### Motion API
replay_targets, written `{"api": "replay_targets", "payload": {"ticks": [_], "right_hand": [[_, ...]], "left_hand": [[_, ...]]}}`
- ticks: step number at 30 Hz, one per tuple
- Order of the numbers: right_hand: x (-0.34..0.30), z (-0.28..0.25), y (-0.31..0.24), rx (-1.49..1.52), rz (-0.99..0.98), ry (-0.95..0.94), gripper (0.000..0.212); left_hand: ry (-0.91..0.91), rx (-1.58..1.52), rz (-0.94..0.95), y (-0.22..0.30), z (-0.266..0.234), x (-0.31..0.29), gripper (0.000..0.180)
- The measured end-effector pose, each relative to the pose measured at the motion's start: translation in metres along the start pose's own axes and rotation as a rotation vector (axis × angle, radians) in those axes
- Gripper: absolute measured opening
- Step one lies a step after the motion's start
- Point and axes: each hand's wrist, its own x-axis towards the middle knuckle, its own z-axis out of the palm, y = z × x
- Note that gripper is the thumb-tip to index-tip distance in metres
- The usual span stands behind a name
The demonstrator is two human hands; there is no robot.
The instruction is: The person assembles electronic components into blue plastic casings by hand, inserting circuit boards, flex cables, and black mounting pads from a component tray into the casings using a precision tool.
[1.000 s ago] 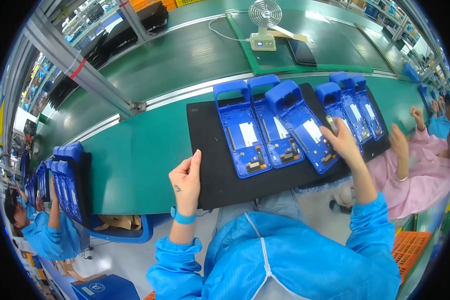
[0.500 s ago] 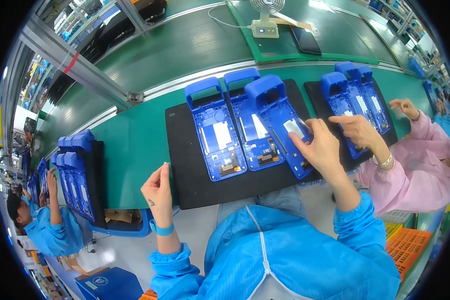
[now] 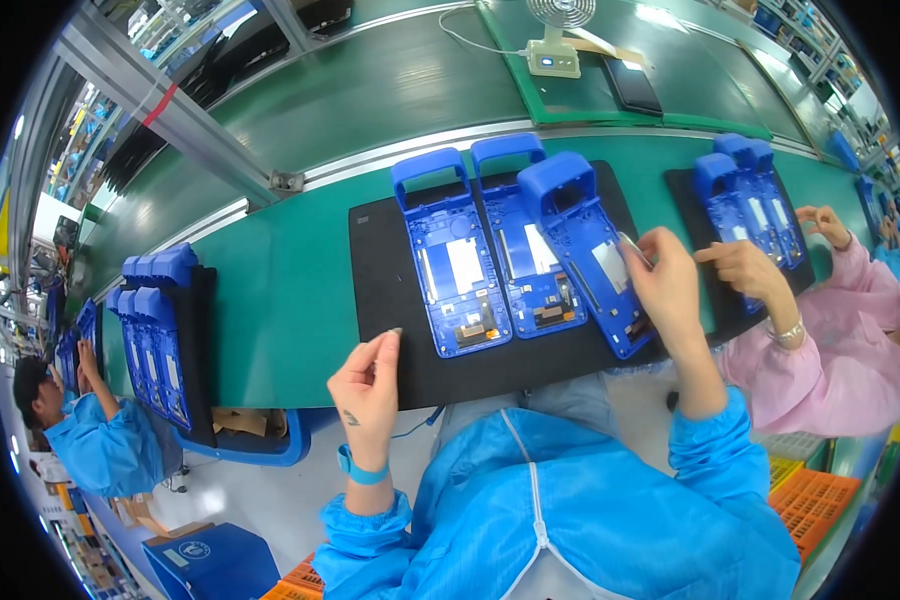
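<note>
On the green tabletop [image 3: 270, 330], a black mat [image 3: 383, 290] carries three blue casings, hoods toward 12 o'clock: the left casing [image 3: 454, 250], the middle casing [image 3: 533, 255] and the right casing [image 3: 592, 262], which slants from 11 to 5 o'clock. From the mat's centre, the right hand [image 3: 667, 285] is at 3 o'clock beside the right casing, its grip pinching a slim pale piece [image 3: 627, 244] over that casing. The left hand [image 3: 368, 390] is at 8 o'clock by the mat's edge, thumb and forefinger pressed together; whether they hold something tiny is hard to tell. A fan [image 3: 555, 50] stands between 12 and 1 o'clock.
</note>
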Motion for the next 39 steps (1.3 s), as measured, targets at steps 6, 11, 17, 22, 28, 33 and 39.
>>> {"api": "replay_targets", "payload": {"ticks": [6, 11, 17, 22, 28, 33, 39], "right_hand": [[-0.006, -0.01, -0.031, 0.545, -0.288, -0.023, 0.042], [-0.02, 0.003, -0.042, 0.829, 0.001, -0.602, 0.043], [0.011, -0.019, -0.002, 0.768, 0.019, -0.072, 0.03], [0.047, 0.01, 0.015, 0.3, 0.038, -0.323, 0.027], [0.075, 0.027, 0.011, 0.643, 0.025, -0.557, 0.043], [0.082, 0.026, 0.008, 0.612, 0.258, -0.7, 0.027], [0.084, 0.008, 0.034, 0.612, 0.37, -0.201, 0.023]], "left_hand": [[-0.37, -0.249, -0.257, 0.015, 0.034, -0.029, 0.019], [-0.609, -0.573, -0.466, 0.006, 0.063, -0.038, 0.025], [-0.543, -0.575, -0.379, 0.006, 0.062, -0.034, 0.025], [-0.533, -0.571, -0.341, 0.004, 0.062, -0.032, 0.025], [-0.538, -0.575, -0.339, 0.003, 0.062, -0.035, 0.023], [-0.539, -0.539, -0.316, 0.004, 0.064, -0.034, 0.024], [-0.548, -0.504, -0.308, 0.005, 0.064, -0.037, 0.023]]}}
